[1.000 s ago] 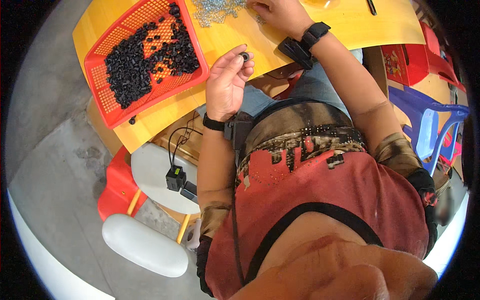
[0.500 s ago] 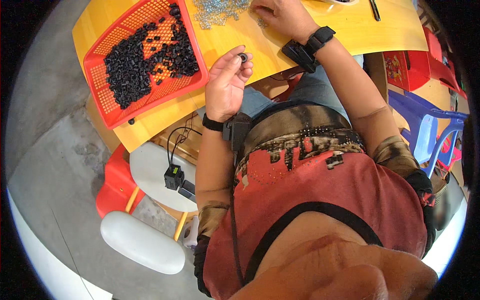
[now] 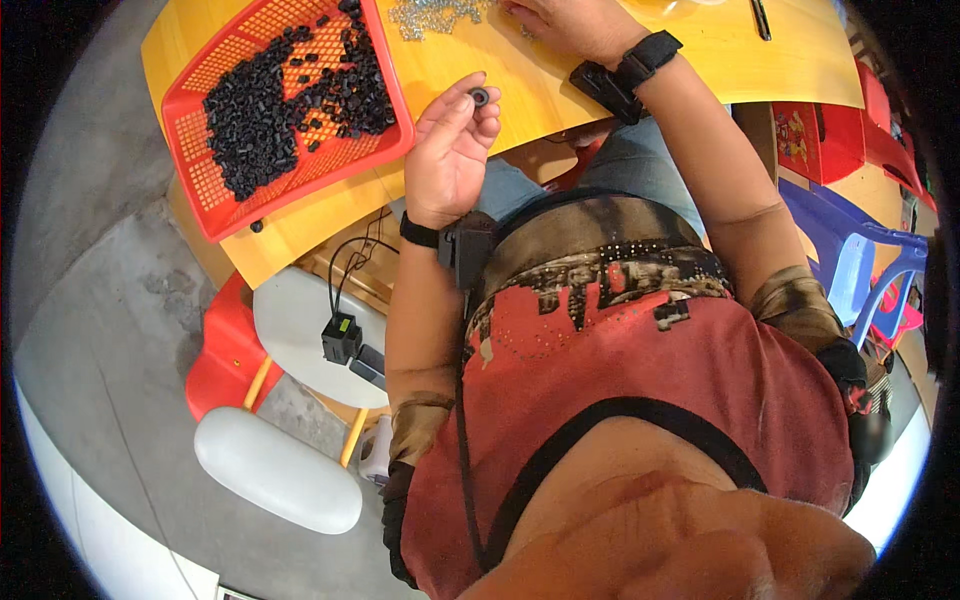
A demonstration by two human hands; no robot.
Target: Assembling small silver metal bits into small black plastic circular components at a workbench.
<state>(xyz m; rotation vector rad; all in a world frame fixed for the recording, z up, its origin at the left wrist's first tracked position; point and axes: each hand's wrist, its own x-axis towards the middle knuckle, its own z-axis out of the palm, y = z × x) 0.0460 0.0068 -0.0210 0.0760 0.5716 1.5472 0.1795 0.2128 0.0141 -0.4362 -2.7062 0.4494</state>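
Note:
My left hand (image 3: 447,160) is raised palm up beside the basket, over the table's near edge. Its thumb and fingers pinch a small round black part with a hole (image 3: 479,97). My right hand (image 3: 580,28) rests at the table's far side, its fingers bent and partly cut off by the upper edge. Whatever those fingertips hold, if anything, is too small to make out. Just left of them lies a heap of small shiny metal pieces (image 3: 432,18). A red-orange mesh basket (image 3: 403,110) at the left contains many small black parts (image 3: 250,130).
A loose black part (image 3: 257,227) lies on the yellow table (image 3: 285,240) near the basket's corner. A black pen-like object (image 3: 762,20) is at the far right. Grey-white padded chair parts (image 3: 280,470) stand lower left, a blue plastic chair (image 3: 850,260) to the right.
The whole view has shifted slightly, moving table and basket up and left. My left hand keeps its pinch on the black part; my right hand stays by the metal pieces.

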